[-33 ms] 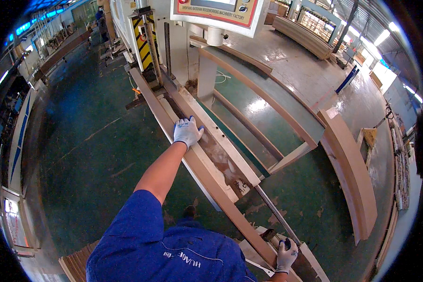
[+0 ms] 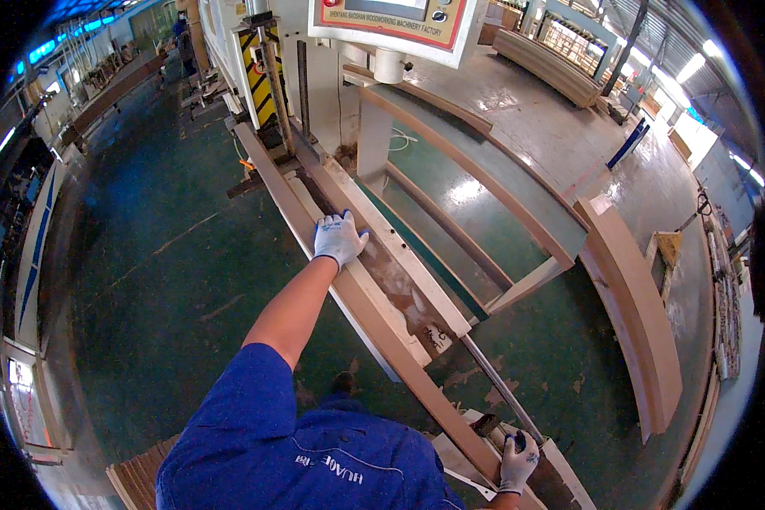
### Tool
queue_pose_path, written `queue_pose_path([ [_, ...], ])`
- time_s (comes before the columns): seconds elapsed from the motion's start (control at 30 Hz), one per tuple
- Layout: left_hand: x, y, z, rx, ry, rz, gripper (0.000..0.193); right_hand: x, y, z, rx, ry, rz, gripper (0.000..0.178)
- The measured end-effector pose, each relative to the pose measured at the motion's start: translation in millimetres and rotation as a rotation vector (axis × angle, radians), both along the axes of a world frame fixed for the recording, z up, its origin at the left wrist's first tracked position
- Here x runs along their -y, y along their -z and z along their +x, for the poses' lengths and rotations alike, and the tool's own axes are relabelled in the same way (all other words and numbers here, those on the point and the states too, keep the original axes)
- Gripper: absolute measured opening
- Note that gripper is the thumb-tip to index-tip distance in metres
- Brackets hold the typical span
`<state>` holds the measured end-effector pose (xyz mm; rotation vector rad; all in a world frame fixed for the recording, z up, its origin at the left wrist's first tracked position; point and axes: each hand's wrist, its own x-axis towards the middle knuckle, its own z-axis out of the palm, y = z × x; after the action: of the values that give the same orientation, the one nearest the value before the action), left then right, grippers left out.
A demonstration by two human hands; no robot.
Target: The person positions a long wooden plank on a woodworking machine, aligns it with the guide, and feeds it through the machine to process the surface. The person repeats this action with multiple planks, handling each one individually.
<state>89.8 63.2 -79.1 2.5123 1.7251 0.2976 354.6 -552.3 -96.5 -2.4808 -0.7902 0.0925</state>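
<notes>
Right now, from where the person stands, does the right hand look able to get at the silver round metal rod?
Probably yes: the white-gloved right hand is close to the lower end of the silver round metal rod, and nothing visible seems to block the way between them.

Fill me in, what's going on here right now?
A person in a blue shirt is handling a long brown board beside a machine with a striped panel. The gloved left hand lies over the board's right edge, partway along; the gloved right hand is by its near end, grip unclear. A brown frame stands to the right.
</notes>
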Motion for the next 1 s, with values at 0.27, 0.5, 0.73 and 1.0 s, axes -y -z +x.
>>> queue_pose_path([
  [0.27, 0.5, -2.2, 0.2, -0.027, 0.015, -0.026, 0.061, -0.3, -0.8, 0.2, -0.009, -0.003, 0.012, 0.031],
  [0.5, 4.7, -12.6, 0.7, -0.043, 0.031, -0.082, 0.062, -1.7, -3.4, -1.1, -0.030, 0.004, 0.025, 0.032],
  [0.73, 5.4, -14.5, 0.5, -0.046, 0.031, -0.084, 0.061, -1.2, -3.8, -0.3, -0.011, -0.006, -0.011, 0.034],
  [1.0, 6.2, -13.5, -0.5, -0.032, 0.032, -0.076, 0.060, 3.6, 1.4, 1.9, 0.012, -0.020, -0.011, 0.034],
])
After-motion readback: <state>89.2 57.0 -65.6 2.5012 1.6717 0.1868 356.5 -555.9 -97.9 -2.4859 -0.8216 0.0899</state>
